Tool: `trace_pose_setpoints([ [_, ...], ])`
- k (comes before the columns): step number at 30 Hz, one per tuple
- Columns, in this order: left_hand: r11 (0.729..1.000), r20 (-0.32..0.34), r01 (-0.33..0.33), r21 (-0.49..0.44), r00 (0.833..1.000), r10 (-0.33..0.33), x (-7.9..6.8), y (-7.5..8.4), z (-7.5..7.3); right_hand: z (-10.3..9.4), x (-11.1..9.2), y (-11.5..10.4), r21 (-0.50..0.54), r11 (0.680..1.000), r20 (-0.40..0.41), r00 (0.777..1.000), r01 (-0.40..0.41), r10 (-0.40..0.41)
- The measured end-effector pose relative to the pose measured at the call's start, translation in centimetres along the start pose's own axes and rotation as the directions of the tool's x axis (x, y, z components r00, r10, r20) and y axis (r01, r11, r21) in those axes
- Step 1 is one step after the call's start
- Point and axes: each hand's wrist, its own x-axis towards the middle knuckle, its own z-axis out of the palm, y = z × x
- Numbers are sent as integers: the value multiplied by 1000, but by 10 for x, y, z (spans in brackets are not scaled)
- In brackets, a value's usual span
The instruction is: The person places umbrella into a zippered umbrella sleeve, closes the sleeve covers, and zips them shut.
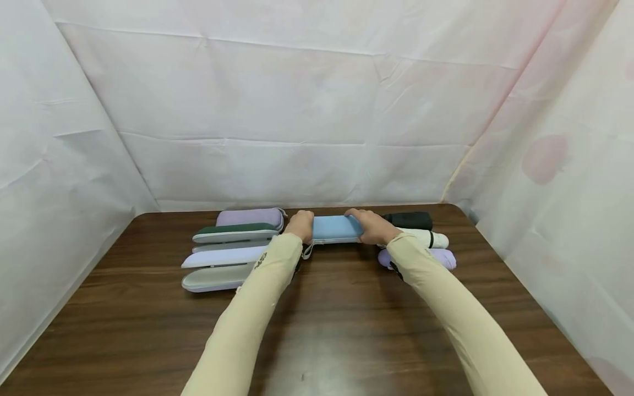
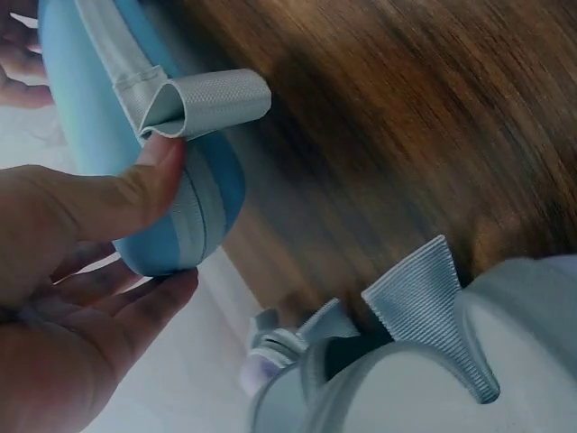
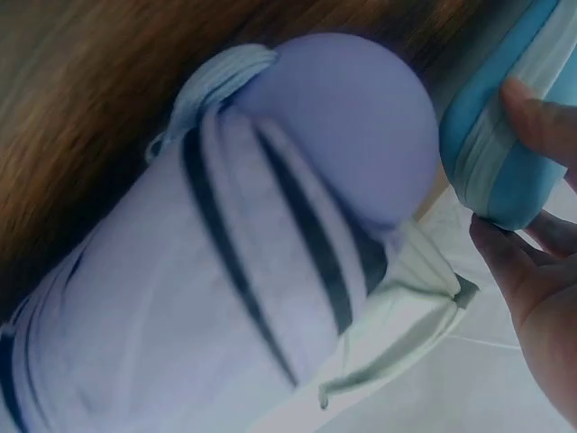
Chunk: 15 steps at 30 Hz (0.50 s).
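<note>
A light blue zippered case (image 1: 337, 229) lies lengthwise between the two hands near the table's back edge. My left hand (image 1: 300, 226) grips its left end, the thumb beside a grey strap loop (image 2: 225, 101) in the left wrist view. At the other end my right hand (image 1: 371, 226) pinches the case between thumb and fingers. Its grey zipper band (image 3: 487, 149) shows in the right wrist view and looks closed. Just beyond my right wrist lies a folded lilac umbrella (image 3: 338, 126) with a rounded handle end.
Left of the hands, a purple case (image 1: 250, 216) and several opened case halves, one green-lined (image 1: 238, 227), lie in a row. At right are a black folded umbrella (image 1: 411, 220) and a white one (image 1: 430, 238). White sheeting (image 1: 297, 110) surrounds the brown table (image 1: 327, 330).
</note>
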Motion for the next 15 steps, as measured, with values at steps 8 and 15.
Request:
trace_pose_setpoints([
  [8, 999, -8, 20, -43, 1000, -21, 4, -6, 20, 14, 5, 1, -32, 999, 37, 998, -45, 46],
  [15, 998, -11, 48, -30, 999, -48, 6, -4, 19, 11, 10, -2, -84, 994, 34, 996, -75, 78],
])
